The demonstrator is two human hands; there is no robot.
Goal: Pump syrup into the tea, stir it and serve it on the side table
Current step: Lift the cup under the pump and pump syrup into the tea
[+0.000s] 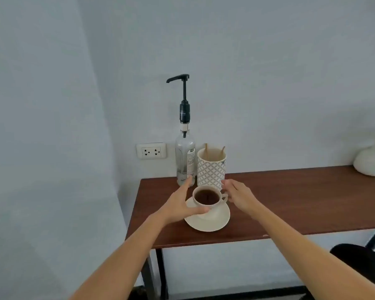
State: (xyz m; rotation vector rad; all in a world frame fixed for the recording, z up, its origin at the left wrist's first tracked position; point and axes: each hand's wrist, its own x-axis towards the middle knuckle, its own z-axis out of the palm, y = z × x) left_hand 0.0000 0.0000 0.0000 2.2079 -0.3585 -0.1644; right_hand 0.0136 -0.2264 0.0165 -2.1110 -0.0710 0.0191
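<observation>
A white teacup [206, 207] full of dark tea stands on a white saucer [212, 223] near the left end of the brown table [290, 202]. My left hand [178, 204] cups the teacup's left side, thumb against its lower front and fingers stretched behind it toward the bottle's base. My right hand [238, 194] sits just right of the cup, fingertips at its handle, fingers loosely curled and apart. Behind the cup stands a clear syrup bottle [185, 159] with a tall black pump [183, 83], spout pointing left. Beside it, a patterned holder [211, 169] contains wooden stir sticks [221, 151].
A double wall socket [151, 150] is on the wall left of the bottle. A white rounded vase [370, 161] stands at the table's far right. A dark chair or stool [362, 263] shows below the table at the right. The wall is close behind the table.
</observation>
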